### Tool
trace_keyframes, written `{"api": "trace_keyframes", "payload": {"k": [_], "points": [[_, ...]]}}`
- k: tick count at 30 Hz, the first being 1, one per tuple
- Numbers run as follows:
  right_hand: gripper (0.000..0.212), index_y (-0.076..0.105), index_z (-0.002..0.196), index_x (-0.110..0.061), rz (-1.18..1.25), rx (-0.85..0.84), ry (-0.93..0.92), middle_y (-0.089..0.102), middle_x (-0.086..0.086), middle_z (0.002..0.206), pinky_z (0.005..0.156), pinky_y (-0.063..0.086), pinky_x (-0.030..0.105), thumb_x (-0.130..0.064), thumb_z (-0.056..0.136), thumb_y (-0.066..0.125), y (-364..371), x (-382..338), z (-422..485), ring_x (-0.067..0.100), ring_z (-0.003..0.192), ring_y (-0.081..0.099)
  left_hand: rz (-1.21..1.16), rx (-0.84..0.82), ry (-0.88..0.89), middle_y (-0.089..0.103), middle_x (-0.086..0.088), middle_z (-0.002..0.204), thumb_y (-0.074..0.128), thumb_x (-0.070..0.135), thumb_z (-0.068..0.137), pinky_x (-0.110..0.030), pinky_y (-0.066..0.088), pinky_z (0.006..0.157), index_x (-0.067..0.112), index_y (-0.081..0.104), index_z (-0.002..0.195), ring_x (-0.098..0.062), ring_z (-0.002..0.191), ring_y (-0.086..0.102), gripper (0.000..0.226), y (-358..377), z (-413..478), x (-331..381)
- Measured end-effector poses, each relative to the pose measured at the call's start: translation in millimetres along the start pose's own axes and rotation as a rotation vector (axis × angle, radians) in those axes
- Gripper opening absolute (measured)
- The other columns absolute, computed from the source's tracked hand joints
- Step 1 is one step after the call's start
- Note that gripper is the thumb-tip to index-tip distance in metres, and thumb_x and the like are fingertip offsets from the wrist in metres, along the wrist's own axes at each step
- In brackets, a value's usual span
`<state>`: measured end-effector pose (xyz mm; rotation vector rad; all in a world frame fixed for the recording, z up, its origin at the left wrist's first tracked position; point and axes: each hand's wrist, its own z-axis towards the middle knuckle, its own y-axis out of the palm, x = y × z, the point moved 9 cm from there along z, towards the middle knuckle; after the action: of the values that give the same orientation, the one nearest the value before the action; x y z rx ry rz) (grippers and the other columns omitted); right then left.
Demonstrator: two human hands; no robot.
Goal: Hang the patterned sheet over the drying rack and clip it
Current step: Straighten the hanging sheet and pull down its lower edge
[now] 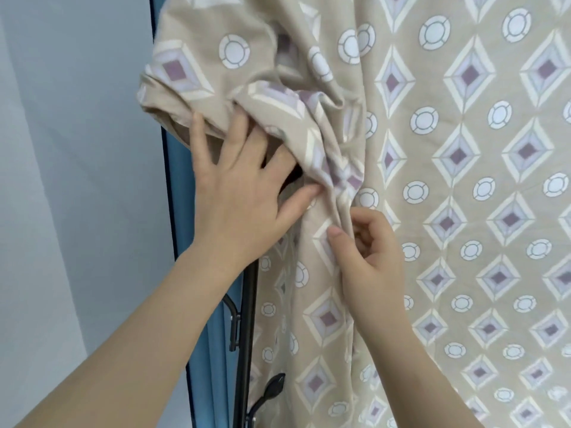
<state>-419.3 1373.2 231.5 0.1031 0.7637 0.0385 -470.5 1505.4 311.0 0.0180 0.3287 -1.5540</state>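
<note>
Just above the left hand (234, 186), rolled into a thick bunch (216, 88): the left end of the patterned sheet (463, 149), elsewhere hanging flat and smooth, far out to the right of both hands. Left hand wide open, fingers straight and spread, fingertips touching the underside of the bunch, thumb laid against a twisted fold (333, 168); nothing gripped. Right hand (370, 257) lower and to the right, fingers curled, thumb and forefinger pinching a narrow vertical pleat of the same cloth. Between the two hands, the twisted fold, its long axis slanting from the bunch down to the pinch of the right hand. Below the left wrist, only a black post of the drying rack (248, 319), standing between a blue curtain (197, 335) and the sheet's edge; top bar hidden under the cloth. Lower on that post, a black lever-shaped part (272, 387); impossible to say whether clip or latch. No clip in either hand. Probably the spreading step, clipping not yet begun. Likely next: to free the bunch, lying up and left and nearer to the left hand, and to draw it outward along the rack, the right hand holding the pleat down. Risk, as a guess: pulling too hard and dragging the sheet off sideways.
</note>
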Motion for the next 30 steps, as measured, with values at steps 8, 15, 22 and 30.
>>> {"api": "trace_keyframes", "payload": {"k": [8, 15, 22, 30], "points": [[0.018, 0.052, 0.074, -0.017, -0.138, -0.278, 0.084, 0.052, -0.014, 0.065, 0.062, 0.038, 0.008, -0.018, 0.085, 0.066, 41, 11, -22, -0.003, 0.062, 0.048, -1.049, 0.029, -0.836, 0.042, 0.022, 0.051, 0.046, 0.051, 0.088, -0.010, 0.033, 0.061, 0.026, 0.039, 0.057, 0.004, 0.059, 0.040, 0.041, 10, -51, -58], [0.018, 0.055, 0.071, -0.031, -0.098, -0.260, 0.109, 0.050, -0.014, 0.061, 0.055, 0.036, 0.010, -0.049, 0.074, 0.055, 52, 18, -32, 0.000, 0.056, 0.043, -1.816, 0.233, -1.136, 0.068, 0.000, 0.080, 0.051, 0.014, 0.076, -0.027, 0.054, 0.071, 0.016, 0.063, 0.085, -0.016, 0.079, 0.066, 0.016, 19, -61, -90], [0.021, 0.050, 0.066, -0.030, -0.125, -0.144, 0.100, 0.042, -0.016, 0.056, 0.052, 0.033, 0.010, -0.026, 0.082, 0.063, 55, 16, -32, 0.001, 0.052, 0.037, -1.821, -0.121, -1.063, 0.073, -0.004, 0.091, 0.056, 0.017, 0.088, -0.034, 0.057, 0.073, 0.016, 0.069, 0.095, -0.018, 0.083, 0.071, 0.014, 25, -36, -90], [0.012, 0.056, 0.085, -0.029, -0.128, -0.118, 0.166, 0.062, -0.010, 0.073, 0.061, 0.044, 0.019, -0.020, 0.083, 0.065, 63, 27, -36, 0.004, 0.058, 0.052, -1.706, 0.219, -1.149, 0.067, -0.003, 0.105, 0.055, -0.004, 0.086, -0.041, 0.057, 0.077, 0.014, 0.048, 0.126, -0.020, 0.089, 0.068, 0.044, 29, -64, -123]]}}
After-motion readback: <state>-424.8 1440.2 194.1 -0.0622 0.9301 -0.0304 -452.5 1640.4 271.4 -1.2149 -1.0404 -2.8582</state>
